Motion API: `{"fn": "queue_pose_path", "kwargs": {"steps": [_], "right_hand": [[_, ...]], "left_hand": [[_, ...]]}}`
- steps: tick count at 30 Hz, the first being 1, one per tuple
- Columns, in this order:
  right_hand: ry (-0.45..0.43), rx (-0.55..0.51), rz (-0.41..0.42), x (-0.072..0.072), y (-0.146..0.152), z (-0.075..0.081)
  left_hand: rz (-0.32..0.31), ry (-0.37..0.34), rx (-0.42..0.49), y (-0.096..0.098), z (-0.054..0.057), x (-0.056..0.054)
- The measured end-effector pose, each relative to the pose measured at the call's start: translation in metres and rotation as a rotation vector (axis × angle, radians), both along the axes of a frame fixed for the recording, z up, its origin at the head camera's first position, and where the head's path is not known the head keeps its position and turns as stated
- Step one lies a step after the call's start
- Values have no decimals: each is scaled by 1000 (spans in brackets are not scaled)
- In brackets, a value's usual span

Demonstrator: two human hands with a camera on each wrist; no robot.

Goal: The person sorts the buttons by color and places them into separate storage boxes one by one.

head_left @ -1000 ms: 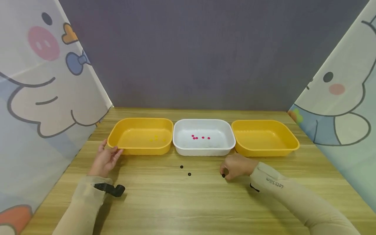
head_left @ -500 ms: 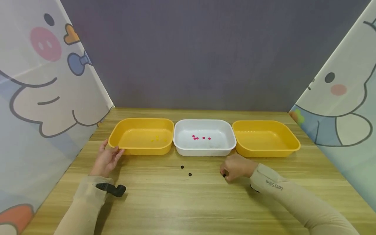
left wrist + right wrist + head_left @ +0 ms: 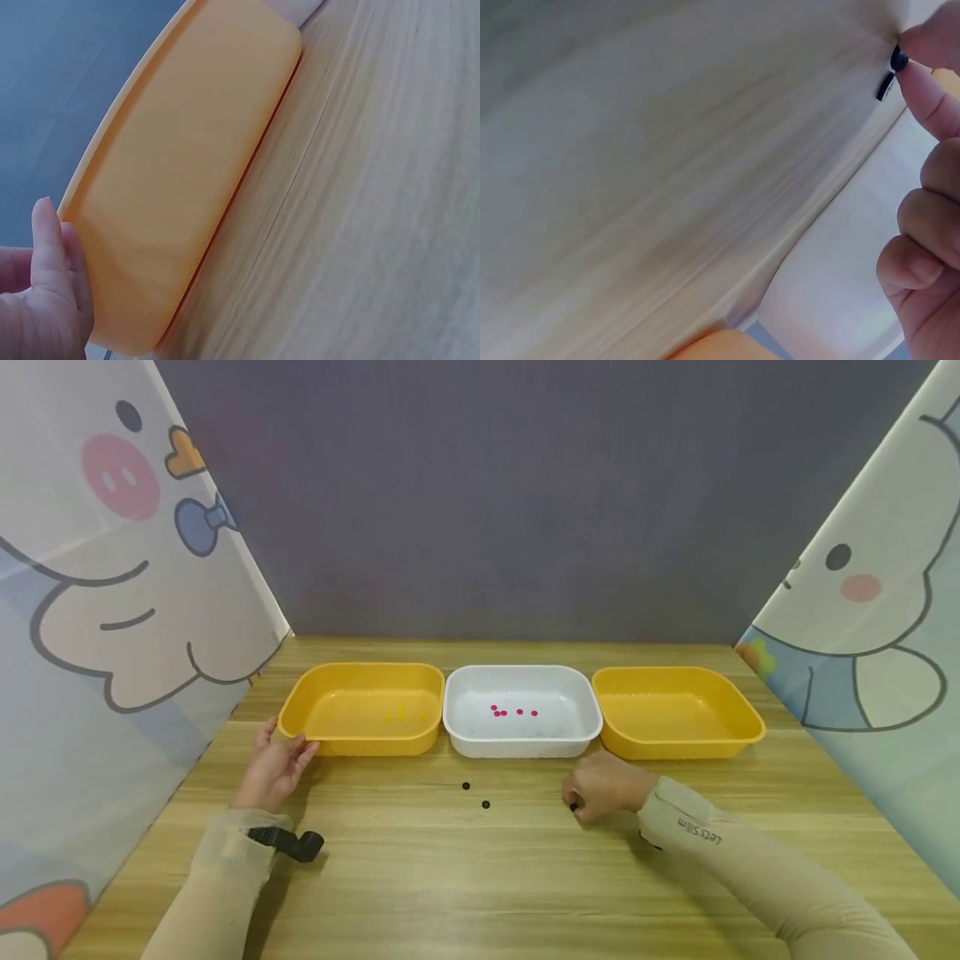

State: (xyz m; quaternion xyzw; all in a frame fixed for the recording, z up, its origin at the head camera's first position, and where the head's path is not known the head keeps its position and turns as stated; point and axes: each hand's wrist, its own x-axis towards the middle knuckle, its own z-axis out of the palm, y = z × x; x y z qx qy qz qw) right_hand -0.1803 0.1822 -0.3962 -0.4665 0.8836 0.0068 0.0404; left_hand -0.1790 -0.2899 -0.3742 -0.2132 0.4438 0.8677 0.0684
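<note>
At the front left corner of the left yellow tray [image 3: 375, 747], my left hand [image 3: 273, 768] rests with its fingers against the rim and side. The left wrist view shows these fingers [image 3: 49, 247] fairly straight beside the tray's wall [image 3: 172, 165]. My right hand [image 3: 600, 787], low over the table in front of the white tray [image 3: 522, 748], pinches a small black button [image 3: 899, 58] between thumb and index finger. Its other fingers [image 3: 930, 217] are curled in. Two more black buttons, one farther back [image 3: 467, 786] and one nearer [image 3: 486, 804], lie on the wooden table to its left.
Another yellow tray [image 3: 678, 749] stands at the right, in a row with the others. Several pink discs [image 3: 520, 712] lie in the white tray, several yellow discs [image 3: 402, 716] in the left one. A grey panel [image 3: 510, 510] rises behind, with printed cloth walls on both sides.
Both hands stay nearly in place. The black button at my right fingertips shows less of its round face than a second ago. The head view has shifted very slightly.
</note>
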Motion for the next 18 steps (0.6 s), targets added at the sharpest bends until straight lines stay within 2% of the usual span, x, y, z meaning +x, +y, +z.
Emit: {"fn": "queue_pose_path", "kwargs": {"steps": [4,10,18], "right_hand": [[-23,-12,-30,1,1,3],[7,-31,-59,1,2,11],[32,-58,-68,-5,-2,21]], "left_hand": [[2,-7,-11,0,0,0],[7,-11,-1,0,0,-1],[61,5,38,3,0,-1]]}}
